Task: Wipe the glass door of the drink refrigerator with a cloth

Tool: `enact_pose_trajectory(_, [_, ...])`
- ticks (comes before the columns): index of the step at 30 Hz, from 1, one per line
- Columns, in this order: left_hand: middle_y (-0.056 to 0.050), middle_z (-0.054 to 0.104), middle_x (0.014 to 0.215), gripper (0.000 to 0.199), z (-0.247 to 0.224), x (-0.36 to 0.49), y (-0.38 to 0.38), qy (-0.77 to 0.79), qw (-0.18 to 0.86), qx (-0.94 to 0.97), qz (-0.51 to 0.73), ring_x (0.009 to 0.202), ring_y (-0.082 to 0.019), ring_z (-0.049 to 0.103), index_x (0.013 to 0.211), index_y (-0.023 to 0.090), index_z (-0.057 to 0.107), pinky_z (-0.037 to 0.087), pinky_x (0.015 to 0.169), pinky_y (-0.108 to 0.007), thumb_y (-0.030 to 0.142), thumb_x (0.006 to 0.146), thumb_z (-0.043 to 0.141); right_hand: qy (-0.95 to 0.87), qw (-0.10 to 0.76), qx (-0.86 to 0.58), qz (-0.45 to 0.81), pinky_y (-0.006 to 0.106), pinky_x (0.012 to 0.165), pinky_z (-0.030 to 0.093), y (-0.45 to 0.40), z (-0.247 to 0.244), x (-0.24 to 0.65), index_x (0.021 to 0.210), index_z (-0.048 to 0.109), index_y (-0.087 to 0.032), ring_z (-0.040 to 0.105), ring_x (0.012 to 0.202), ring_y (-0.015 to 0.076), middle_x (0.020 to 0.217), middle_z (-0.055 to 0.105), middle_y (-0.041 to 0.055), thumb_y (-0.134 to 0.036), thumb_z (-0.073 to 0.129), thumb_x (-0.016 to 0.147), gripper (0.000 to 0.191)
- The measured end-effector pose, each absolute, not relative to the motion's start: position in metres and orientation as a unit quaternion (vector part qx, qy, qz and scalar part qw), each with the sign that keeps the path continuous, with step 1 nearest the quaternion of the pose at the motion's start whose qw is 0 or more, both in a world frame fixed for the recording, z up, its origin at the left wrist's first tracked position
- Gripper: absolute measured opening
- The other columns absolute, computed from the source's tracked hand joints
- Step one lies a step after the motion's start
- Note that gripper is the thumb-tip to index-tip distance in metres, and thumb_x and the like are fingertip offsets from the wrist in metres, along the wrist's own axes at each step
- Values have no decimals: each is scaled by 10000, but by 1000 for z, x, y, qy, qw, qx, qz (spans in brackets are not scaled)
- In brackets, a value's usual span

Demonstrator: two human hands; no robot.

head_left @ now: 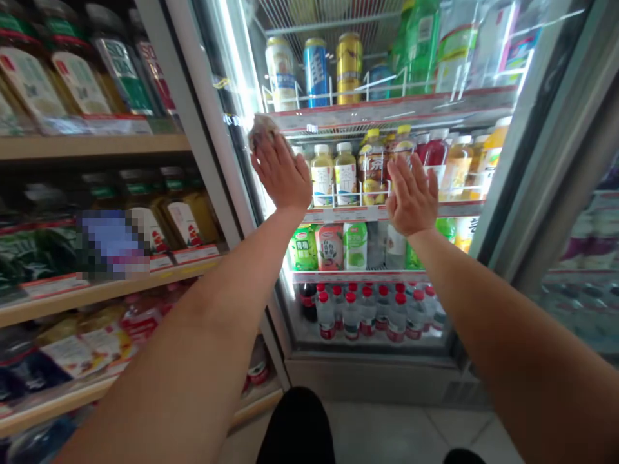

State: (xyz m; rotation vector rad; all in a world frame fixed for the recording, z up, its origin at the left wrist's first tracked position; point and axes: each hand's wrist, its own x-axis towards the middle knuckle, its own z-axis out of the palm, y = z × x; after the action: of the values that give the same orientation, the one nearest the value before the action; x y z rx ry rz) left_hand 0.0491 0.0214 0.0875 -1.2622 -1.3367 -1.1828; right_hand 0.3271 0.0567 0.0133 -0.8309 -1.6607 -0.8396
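Note:
My left hand (283, 171) presses a crumpled, greyish-brown cloth (262, 127) against the upper left of a glass cooler door (372, 356). The cloth shows above and beside the fingertips; the part under the fingers is hidden. Farther right, my right hand (413, 198) lies flat against the glass with its fingers extended and nothing in it. Both arms reach forward. Behind the glass, between my hands, stand juice bottles (345, 174) and a brown-labelled tea bottle (373, 166).
The lit cooler holds cans (349, 67), cartons (355, 246) and red-capped bottles (352, 314). On the left, wooden shelves (97, 146) carry more bottles. Another glass-fronted cooler (580, 258) stands at the right. My dark-clothed knee (296, 428) is above the tiled floor (387, 432).

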Motion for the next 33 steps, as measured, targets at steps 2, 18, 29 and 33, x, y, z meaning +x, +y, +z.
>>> enact_pose_trajectory(2, [-91, 195, 1718, 623, 85, 49, 11, -483, 489, -620, -380, 1588, -197, -107, 1612, 116, 310, -75, 1311, -504, 394, 1055, 296, -697, 523, -347, -348, 585, 1282, 186, 56, 13, 327, 1611, 365, -218, 224, 1590, 270, 1676, 362, 47, -288, 397, 953, 662])
enact_pose_trajectory(18, [-64, 79, 1741, 663, 87, 100, 27, -577, 357, -513, -526, 1549, -195, -264, 1648, 102, 208, -102, 1316, -560, 458, 1089, 183, -696, 521, -348, -352, 589, 1282, 187, 56, 13, 327, 1610, 369, -202, 238, 1586, 281, 1675, 359, 46, -283, 403, 951, 665])
enact_pose_trajectory(29, [68, 348, 1664, 498, 43, 89, 5, -260, 422, -864, -84, 1591, -178, 153, 1560, 336, 433, 71, 1337, -483, 411, 1069, 396, -702, 513, -355, -343, 562, 1300, 152, 56, 13, 328, 1642, 293, -234, 173, 1603, 261, 1699, 316, 29, -279, 381, 965, 683])
enact_pose_trajectory(33, [63, 346, 1663, 511, 59, 88, 6, -283, 421, -855, -108, 1586, -184, 189, 1577, 340, 408, 41, 1336, -509, 388, 1068, 386, -700, 520, -350, -343, 567, 1295, 165, 55, 13, 327, 1640, 294, -247, 185, 1601, 259, 1692, 334, 30, -291, 379, 970, 677])
